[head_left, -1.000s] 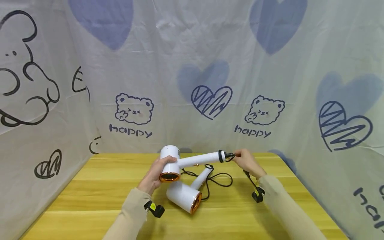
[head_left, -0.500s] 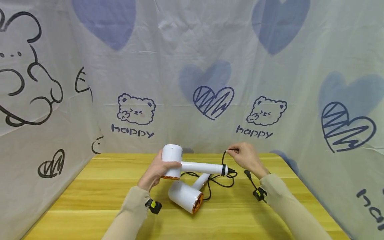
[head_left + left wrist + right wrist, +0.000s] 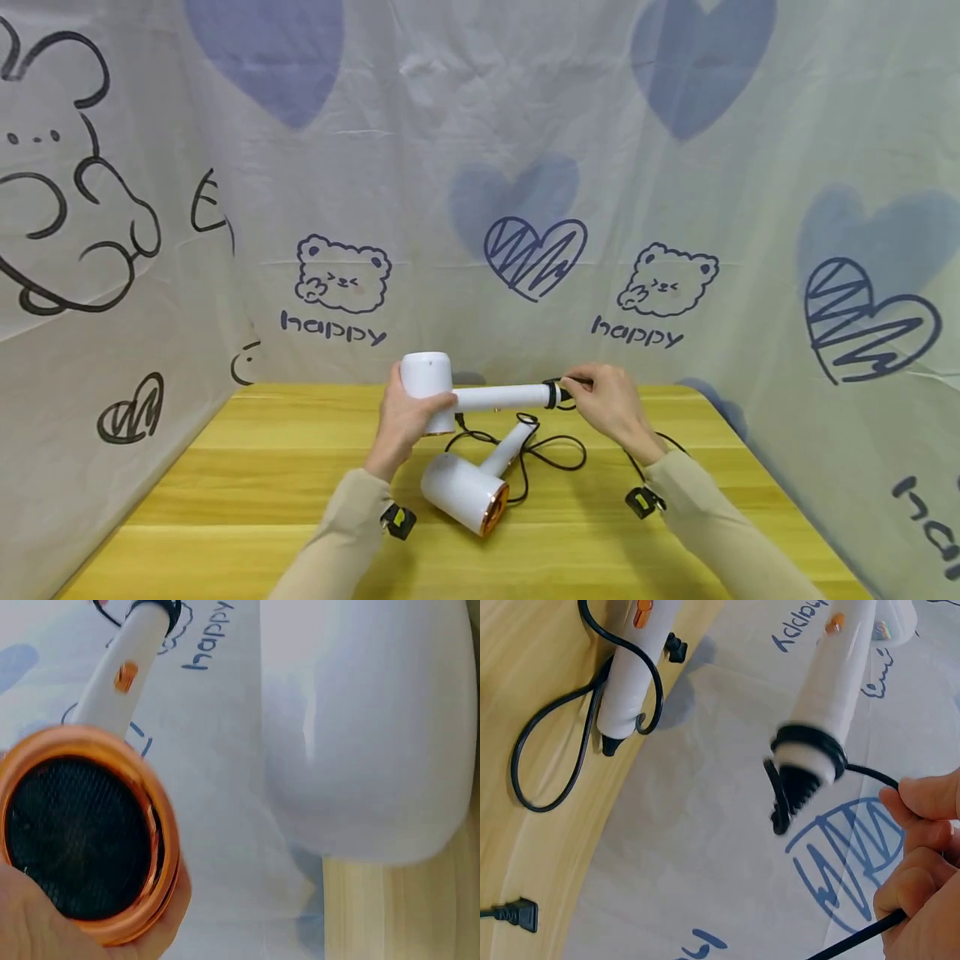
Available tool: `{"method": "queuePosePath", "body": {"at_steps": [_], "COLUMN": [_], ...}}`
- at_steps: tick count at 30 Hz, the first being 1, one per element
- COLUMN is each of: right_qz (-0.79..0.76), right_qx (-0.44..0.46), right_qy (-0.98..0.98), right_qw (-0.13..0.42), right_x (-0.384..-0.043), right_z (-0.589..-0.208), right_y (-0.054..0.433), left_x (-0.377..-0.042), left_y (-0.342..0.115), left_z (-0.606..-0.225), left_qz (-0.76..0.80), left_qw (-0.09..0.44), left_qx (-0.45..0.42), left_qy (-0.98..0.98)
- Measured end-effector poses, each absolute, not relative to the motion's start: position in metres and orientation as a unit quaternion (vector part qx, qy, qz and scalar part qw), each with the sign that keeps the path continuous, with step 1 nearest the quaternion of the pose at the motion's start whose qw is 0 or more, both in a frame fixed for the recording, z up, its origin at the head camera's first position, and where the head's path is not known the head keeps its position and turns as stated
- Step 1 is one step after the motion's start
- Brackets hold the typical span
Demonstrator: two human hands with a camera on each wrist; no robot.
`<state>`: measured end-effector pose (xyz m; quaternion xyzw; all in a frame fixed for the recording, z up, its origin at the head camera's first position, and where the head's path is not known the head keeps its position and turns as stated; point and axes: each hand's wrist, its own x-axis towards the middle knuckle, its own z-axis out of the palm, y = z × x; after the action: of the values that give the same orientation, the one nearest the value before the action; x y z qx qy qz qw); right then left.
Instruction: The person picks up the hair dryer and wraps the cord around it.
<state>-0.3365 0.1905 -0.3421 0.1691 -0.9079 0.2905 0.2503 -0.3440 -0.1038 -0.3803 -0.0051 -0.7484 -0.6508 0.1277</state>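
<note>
My left hand (image 3: 401, 421) grips a white hair dryer (image 3: 501, 398) by its barrel and holds it above the table, handle pointing right. In the left wrist view its copper-rimmed mesh end (image 3: 79, 836) faces the camera. Between thumb and forefinger, my right hand (image 3: 609, 406) pinches the dryer's black cord (image 3: 874, 774) near the handle's end. Loops of that cord circle the handle tip (image 3: 810, 750), and a further length runs below the curled fingers. Under the held dryer, a second white hair dryer (image 3: 459, 492) lies on the table, its cord looped loosely around its handle.
The yellow wooden table (image 3: 247, 475) backs onto a pale printed curtain (image 3: 450, 125), with more curtain at both sides. A black plug (image 3: 514, 915) lies on the table in the right wrist view. Another plug (image 3: 460, 421) sits behind the second dryer.
The right hand rose with the cord above the handle, then came down beside its tip. The held dryer's handle dipped and lifted back to about level, and its copper-rimmed end turned downward.
</note>
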Motion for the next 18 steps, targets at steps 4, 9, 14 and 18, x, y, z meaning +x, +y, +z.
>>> {"method": "queuePosePath", "body": {"at_steps": [4, 9, 14, 18], "right_qz": [0.299, 0.314, 0.331, 0.333], "right_qx": [0.176, 0.196, 0.205, 0.207], "right_qy": [-0.905, -0.902, -0.902, -0.902], "right_qw": [0.244, 0.221, 0.189, 0.178], "right_x": [-0.337, -0.335, -0.336, -0.337], "right_z": [-0.342, -0.344, -0.347, -0.353], "right_y": [0.189, 0.193, 0.194, 0.193], "left_x": [-0.343, -0.345, -0.348, -0.347], "left_y": [-0.100, -0.095, -0.093, -0.091], "left_z": [-0.380, -0.381, -0.386, -0.389], "left_qz": [-0.661, -0.690, -0.731, -0.746], "left_qw": [0.162, 0.179, 0.157, 0.143], "left_qx": [0.016, 0.038, 0.069, 0.092], "left_qy": [-0.733, -0.700, -0.660, -0.643]}}
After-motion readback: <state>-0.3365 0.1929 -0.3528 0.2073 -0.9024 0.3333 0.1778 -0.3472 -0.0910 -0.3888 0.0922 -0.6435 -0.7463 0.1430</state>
